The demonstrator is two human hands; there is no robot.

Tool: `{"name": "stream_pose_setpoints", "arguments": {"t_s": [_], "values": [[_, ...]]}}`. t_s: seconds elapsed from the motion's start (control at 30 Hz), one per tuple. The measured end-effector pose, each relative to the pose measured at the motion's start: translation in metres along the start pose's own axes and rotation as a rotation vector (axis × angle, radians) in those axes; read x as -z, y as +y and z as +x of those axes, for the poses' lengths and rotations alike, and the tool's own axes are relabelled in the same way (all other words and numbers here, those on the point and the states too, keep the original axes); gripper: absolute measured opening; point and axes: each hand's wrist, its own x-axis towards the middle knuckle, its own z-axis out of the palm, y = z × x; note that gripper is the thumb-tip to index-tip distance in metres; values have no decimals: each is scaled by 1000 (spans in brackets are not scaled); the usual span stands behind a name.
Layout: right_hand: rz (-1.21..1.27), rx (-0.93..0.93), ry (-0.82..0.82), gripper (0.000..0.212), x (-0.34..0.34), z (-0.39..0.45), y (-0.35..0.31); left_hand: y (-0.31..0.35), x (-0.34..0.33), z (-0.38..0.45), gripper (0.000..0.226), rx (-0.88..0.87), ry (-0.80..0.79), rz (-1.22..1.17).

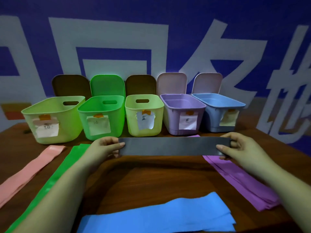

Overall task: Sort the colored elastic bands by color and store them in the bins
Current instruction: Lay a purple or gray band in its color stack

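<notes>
I held the grey band (pixel 174 146) stretched flat, left hand (pixel 105 146) and right hand (pixel 239 146) pinching its ends; light, floppy, best gripped there.

A grey band (pixel 174 146) is stretched flat and level, held above the table just before the bins; pink band (pixel 28 172) lies far left, green band (pixel 50 182) beside it, blue band (pixel 159 214) nearest, purple bands (pixel 239 179) right; five open bins (pixel 144 115) stand in a far row, each paper-labelled.
</notes>
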Motion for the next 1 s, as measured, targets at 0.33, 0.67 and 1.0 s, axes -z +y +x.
{"name": "stream_pose_setpoints", "arguments": {"t_s": [0.33,0.67,1.0], "values": [[243,-71,95,32,29,-26,23,28,-42,11,8,21,-184,362],[111,-184,182,11,71,-58,56,31,-133,62,10,38,-219,494],[-189,-169,360,19,122,-88,91,17,-267,108,19,-208,-294,563]]}}
